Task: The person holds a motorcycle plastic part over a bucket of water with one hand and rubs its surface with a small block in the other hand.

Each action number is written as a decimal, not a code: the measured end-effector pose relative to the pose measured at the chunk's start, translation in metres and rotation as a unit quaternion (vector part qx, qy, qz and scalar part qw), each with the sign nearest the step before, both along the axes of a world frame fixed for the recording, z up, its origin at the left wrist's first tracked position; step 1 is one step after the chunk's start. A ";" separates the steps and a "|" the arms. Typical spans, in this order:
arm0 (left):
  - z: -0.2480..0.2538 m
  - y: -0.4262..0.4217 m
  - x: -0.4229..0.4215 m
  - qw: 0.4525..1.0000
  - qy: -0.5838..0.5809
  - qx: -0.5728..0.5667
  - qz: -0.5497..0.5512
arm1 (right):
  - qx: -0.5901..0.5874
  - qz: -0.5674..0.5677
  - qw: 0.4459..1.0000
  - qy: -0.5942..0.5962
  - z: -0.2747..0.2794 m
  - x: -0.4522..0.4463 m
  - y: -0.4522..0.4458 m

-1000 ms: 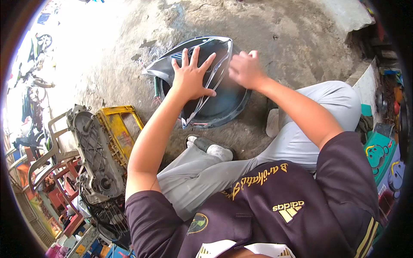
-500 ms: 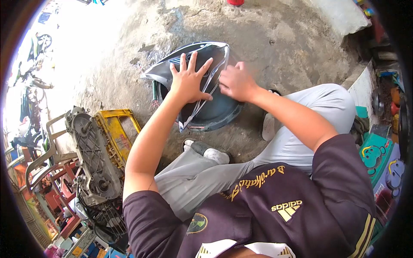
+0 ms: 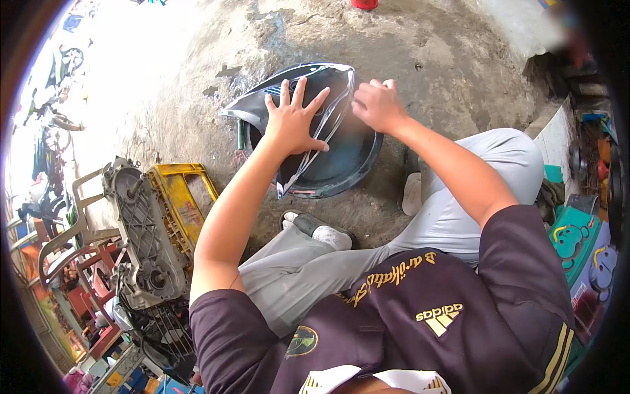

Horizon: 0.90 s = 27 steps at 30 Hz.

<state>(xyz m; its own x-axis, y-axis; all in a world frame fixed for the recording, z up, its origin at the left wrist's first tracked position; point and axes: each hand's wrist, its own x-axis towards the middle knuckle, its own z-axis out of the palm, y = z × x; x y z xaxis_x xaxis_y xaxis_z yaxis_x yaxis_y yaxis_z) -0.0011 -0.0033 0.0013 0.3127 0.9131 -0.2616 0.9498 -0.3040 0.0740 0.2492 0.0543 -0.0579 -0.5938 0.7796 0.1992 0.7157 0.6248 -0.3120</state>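
A dark, glossy pointed panel with pale edges [image 3: 315, 121], which looks like a motorcycle body panel, lies tilted across a round black basin [image 3: 357, 172]. My left hand [image 3: 292, 125] presses flat on the panel, fingers spread wide and thumb out over its lower edge. Just off the panel's right edge, above the basin's rim, is my right hand [image 3: 380, 107], its fingers curled closed. Whatever those fingers hold, if anything, is hidden. The panel covers the basin's upper left part.
A metal engine casing [image 3: 141, 230] and a yellow crate [image 3: 187, 197] stand left of my legs. A green bear-shaped item [image 3: 571, 233] lies at the right. A red container [image 3: 365, 3] sits on the concrete floor [image 3: 453, 79] at the top.
My right hand has shifted slightly right and up, away from the panel's edge, uncovering more of the basin. My left hand stays spread on the panel.
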 end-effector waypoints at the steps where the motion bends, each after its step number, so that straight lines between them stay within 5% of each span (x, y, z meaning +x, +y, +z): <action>1: 0.000 0.001 0.000 1.000 0.000 -0.003 -0.001 | 0.003 0.009 1.000 -0.002 0.000 -0.001 -0.003; 4: 0.001 0.003 0.002 1.000 0.005 -0.006 -0.003 | 0.009 0.122 0.992 -0.020 0.003 -0.011 -0.025; 11: 0.002 0.002 0.001 1.000 0.008 -0.011 -0.002 | 0.016 0.028 0.999 0.001 0.001 -0.001 -0.003; 15: 0.001 0.003 0.001 1.000 0.012 -0.002 -0.007 | -0.008 0.153 0.988 -0.025 0.012 -0.014 -0.028; 21: -0.001 0.002 0.000 1.000 0.008 0.006 -0.006 | -0.008 0.054 0.998 0.030 0.000 -0.006 -0.012; 27: 0.001 0.003 0.000 1.000 0.010 -0.014 -0.001 | 0.011 0.129 0.992 -0.010 -0.001 -0.005 -0.007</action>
<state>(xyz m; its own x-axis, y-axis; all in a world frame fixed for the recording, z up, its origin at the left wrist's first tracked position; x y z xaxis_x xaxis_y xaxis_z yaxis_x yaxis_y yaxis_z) -0.0012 -0.0002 0.0024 0.3087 0.9049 -0.2931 0.9507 -0.3035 0.0642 0.2439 0.0471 -0.0586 -0.7771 0.5964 0.2010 0.5369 0.7949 -0.2828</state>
